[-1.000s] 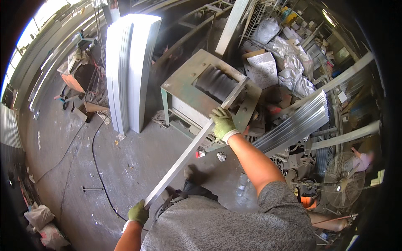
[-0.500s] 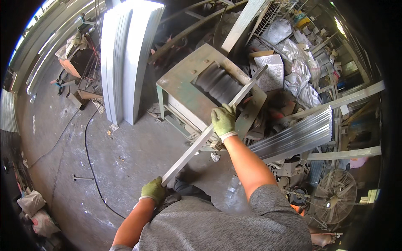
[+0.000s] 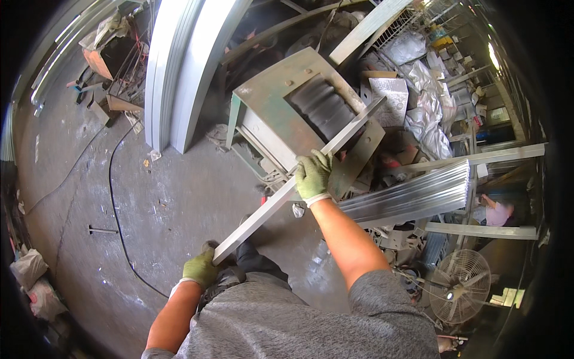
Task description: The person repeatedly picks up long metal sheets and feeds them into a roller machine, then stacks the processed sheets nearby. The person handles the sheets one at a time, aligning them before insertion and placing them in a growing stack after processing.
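Note:
I hold a long, straight pale metal bar (image 3: 256, 220) that runs slantwise from my waist to a machine. My gloved left hand (image 3: 201, 269) is closed round its near end, close to my body. Farther along, my gloved right hand (image 3: 313, 173) grips it from above, beside the machine's near edge. The machine (image 3: 269, 90) has a worn, pale green metal top with an opening, where a dark ridged roller (image 3: 323, 107) shows. Past my right hand, the bar's far part lies alongside the roller's right edge; whether it touches the roller I cannot tell.
Tall white metal profiles (image 3: 179, 72) stand left of the machine. A stack of shiny metal profiles (image 3: 412, 194) lies to the right, near a round caged fan (image 3: 460, 286). A black cable (image 3: 118, 218) crosses the floor. A person in pink (image 3: 497, 212) is at the far right.
The bar and both hands have shifted a little toward me relative to the machine. My view has also moved, and the person in pink shows more at the right.

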The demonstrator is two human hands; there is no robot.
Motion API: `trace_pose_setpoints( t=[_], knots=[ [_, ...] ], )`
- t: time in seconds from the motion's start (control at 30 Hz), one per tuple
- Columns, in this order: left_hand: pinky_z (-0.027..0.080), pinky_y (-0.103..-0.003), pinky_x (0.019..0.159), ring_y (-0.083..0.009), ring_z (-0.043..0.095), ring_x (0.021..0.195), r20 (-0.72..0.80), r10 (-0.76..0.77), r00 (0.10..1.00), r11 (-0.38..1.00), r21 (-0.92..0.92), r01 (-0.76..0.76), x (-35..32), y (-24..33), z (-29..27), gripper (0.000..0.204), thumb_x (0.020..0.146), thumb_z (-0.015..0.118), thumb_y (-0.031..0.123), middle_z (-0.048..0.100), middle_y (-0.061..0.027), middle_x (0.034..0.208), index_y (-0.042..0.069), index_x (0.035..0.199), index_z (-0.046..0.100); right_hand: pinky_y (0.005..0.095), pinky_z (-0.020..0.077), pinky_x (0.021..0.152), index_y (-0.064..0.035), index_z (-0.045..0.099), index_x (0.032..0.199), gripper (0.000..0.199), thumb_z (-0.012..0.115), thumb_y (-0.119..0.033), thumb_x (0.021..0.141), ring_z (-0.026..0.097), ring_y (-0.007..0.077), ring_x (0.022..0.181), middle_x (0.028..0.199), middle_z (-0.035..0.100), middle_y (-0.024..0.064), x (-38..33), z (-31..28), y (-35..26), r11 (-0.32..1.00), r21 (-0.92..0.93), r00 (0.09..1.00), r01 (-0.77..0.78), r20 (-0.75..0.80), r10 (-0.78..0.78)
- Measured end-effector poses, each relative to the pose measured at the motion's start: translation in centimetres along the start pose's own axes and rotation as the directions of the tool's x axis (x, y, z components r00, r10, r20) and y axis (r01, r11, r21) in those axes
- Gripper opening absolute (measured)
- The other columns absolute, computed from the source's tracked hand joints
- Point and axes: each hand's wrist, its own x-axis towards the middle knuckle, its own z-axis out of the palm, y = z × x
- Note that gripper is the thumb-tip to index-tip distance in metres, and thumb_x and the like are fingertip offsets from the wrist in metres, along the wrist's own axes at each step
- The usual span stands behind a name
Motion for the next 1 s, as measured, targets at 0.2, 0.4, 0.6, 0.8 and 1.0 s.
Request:
trace_pose_setpoints(
  t=[0.2, 0.4, 0.6, 0.8, 1.0],
  knots=[
    [0.059, -0.056, 0.086, -0.0449, 0.074, 0.104, 0.001, -0.031, 1.0, 0.995, 0.1, 0.03, -3.4, -7.0, 1.9, 0.03, 0.099, 0.068, 0.037, 0.078, -0.0186, 0.113, 0.015, 0.119, 0.064, 0.066, 0.0223, 0.127, -0.0141, 0.074, 0.1, 0.016, 0.071, -0.019, 0.085, 0.056, 0.0358, 0.131, 0.103, 0.074, 0.0077, -3.7, 0.7, -5.6, 1.0, 0.0, 0.999, 0.02, 0.036, -0.02],
    [0.058, -0.057, 0.085, -0.0448, 0.074, 0.103, -0.024, -0.002, 1.0, 0.997, 0.071, 0.004, -6.7, -11.7, 2.7, 0.03, 0.097, 0.071, 0.034, 0.077, -0.0186, 0.112, 0.015, 0.119, 0.064, 0.0666, 0.0196, 0.129, -0.0144, 0.075, 0.102, 0.02, 0.071, -0.021, 0.083, 0.054, 0.0332, 0.134, 0.105, 0.074, 0.0064, -7.1, 1.7, -10.9, 1.0, 0.01, 0.999, 0.019, 0.039, -0.019],
    [0.058, -0.055, 0.093, -0.0434, 0.072, 0.116, -0.069, -0.047, 0.996, 0.995, 0.085, 0.053, -10.4, -19.0, 4.6, 0.048, 0.097, 0.07, 0.046, 0.075, -0.0187, 0.127, 0.012, 0.13, 0.064, 0.0683, 0.0175, 0.129, -0.0162, 0.072, 0.103, 0.021, 0.072, -0.023, 0.083, 0.057, 0.034, 0.135, 0.111, 0.075, 0.0038, -10.9, 2.3, -17.5, 0.998, 0.014, 0.982, -0.065, 0.177, 0.061],
    [0.058, -0.055, 0.093, -0.0431, 0.071, 0.118, -0.018, -0.125, 0.992, 0.981, 0.146, 0.126, -9.7, -20.4, 5.5, 0.051, 0.097, 0.068, 0.036, 0.074, -0.0176, 0.128, 0.013, 0.142, 0.058, 0.0703, 0.0176, 0.129, -0.0157, 0.073, 0.105, 0.019, 0.072, -0.023, 0.088, 0.052, 0.0364, 0.14, 0.113, 0.075, 0.0077, -11.4, 2.7, -18.4, 0.994, 0.015, 0.966, -0.105, 0.239, 0.099],
    [0.058, -0.055, 0.093, -0.0418, 0.073, 0.113, -0.058, -0.034, 0.998, 0.99, 0.133, 0.041, 0.6, -6.8, 3.4, 0.043, 0.095, 0.068, 0.031, 0.075, -0.0187, 0.122, 0.011, 0.132, 0.059, 0.0625, 0.0205, 0.129, -0.0146, 0.076, 0.111, 0.022, 0.068, -0.023, 0.092, 0.057, 0.038, 0.133, 0.105, 0.076, 0.0117, -2.2, 1.5, -3.8, 0.996, -0.092, 0.999, 0.014, 0.051, -0.01]
  ],
)
